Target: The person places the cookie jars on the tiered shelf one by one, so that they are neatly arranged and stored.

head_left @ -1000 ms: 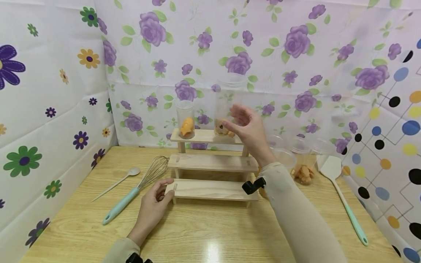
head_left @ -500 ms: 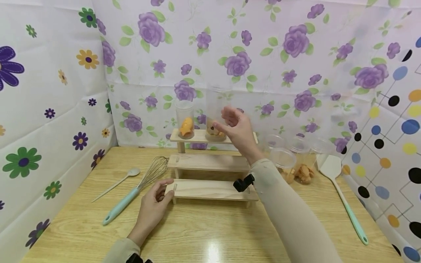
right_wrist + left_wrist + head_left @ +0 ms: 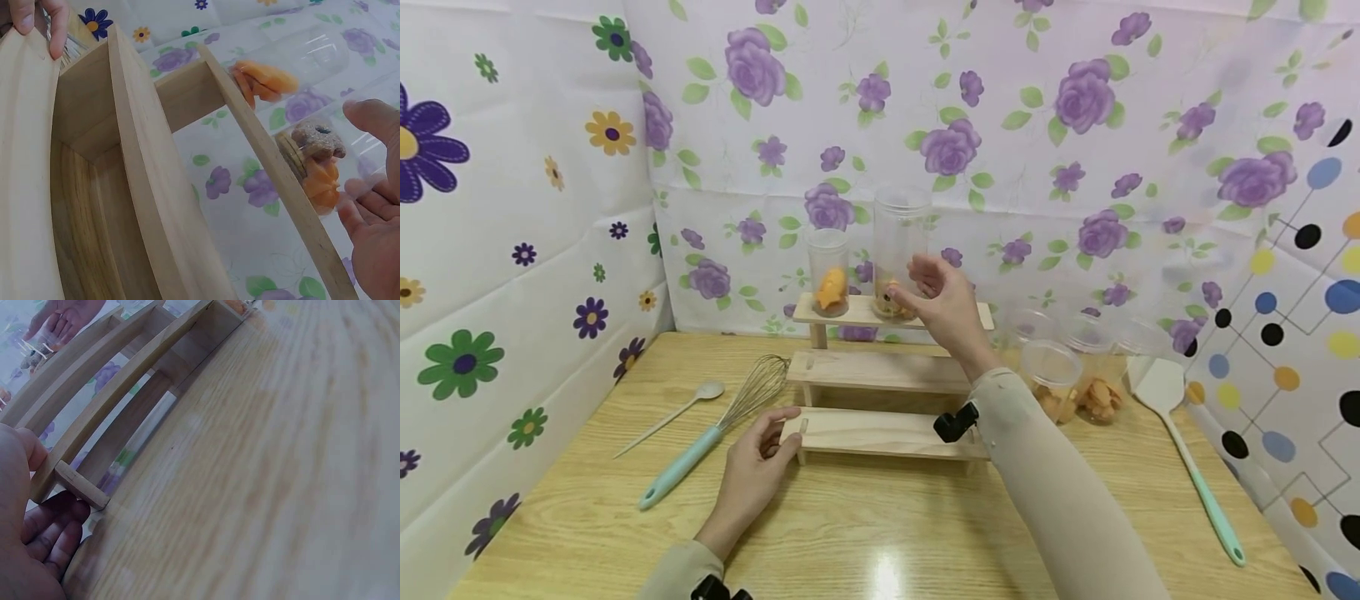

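On the top step of a three-tier wooden display rack [image 3: 865, 432] stands a tall clear jar [image 3: 901, 229] with several cookies in its bottom. My right hand [image 3: 951, 308] holds it low down, thumb across the front and fingers at its right side. The right wrist view shows a brown cookie [image 3: 317, 139] and orange pieces [image 3: 322, 186] in this jar. To its left stands a shorter clear jar [image 3: 827, 250] with an orange snack [image 3: 831, 287] inside. My left hand [image 3: 756, 467] grips the left end of the lowest step; in the left wrist view, fingers curl beneath it.
Left of the rack lie a whisk [image 3: 688, 462] with a light blue handle and a pale spoon [image 3: 681, 408]. Several clear containers, some with orange-brown snacks [image 3: 1101, 398], stand at the right. Beyond them lies a spatula [image 3: 1183, 450]. Patterned cloth [image 3: 1015, 125] encloses the table.
My right hand and the tall jar have shifted left along the top step, closer to the short jar, and are now nearly still. The left hand keeps its place on the rack.
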Demonstrator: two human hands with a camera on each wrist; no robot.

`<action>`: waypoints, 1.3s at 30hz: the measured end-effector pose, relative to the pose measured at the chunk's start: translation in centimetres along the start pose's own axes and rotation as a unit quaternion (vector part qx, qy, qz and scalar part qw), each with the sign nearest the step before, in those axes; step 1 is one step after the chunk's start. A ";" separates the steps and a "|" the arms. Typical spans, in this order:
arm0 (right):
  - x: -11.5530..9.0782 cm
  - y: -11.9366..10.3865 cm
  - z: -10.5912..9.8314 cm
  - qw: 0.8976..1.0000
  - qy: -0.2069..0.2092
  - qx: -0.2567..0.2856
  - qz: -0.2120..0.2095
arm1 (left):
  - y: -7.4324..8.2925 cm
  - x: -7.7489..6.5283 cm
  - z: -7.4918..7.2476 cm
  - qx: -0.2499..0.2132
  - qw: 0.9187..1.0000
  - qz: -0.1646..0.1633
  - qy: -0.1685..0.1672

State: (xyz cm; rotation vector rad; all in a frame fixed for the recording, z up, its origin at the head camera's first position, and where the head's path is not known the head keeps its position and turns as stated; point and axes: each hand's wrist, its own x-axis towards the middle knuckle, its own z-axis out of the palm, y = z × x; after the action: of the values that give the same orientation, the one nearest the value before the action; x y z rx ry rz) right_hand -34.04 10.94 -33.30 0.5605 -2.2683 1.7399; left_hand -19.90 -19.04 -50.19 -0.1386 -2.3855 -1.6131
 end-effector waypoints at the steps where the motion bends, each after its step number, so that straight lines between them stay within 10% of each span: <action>1: 0.0 0.1 0.0 1.000 0.000 0.001 -0.001 | 0.0 0.0 0.0 0.001 1.000 0.001 0.000; 22: -0.8 -0.1 0.0 1.000 0.018 -0.015 0.011 | 0.0 -0.1 0.1 -0.003 1.000 -0.006 -0.005; 39: -3.3 -4.5 -4.1 0.993 0.080 0.024 -0.087 | 0.3 -0.1 0.0 0.003 1.000 -0.002 -0.007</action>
State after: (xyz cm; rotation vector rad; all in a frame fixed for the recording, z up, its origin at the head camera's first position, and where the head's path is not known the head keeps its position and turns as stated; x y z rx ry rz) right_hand -29.36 14.37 -29.59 0.5866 -2.0102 1.6936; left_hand -19.73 -18.96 -49.97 -0.1447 -2.4024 -1.6102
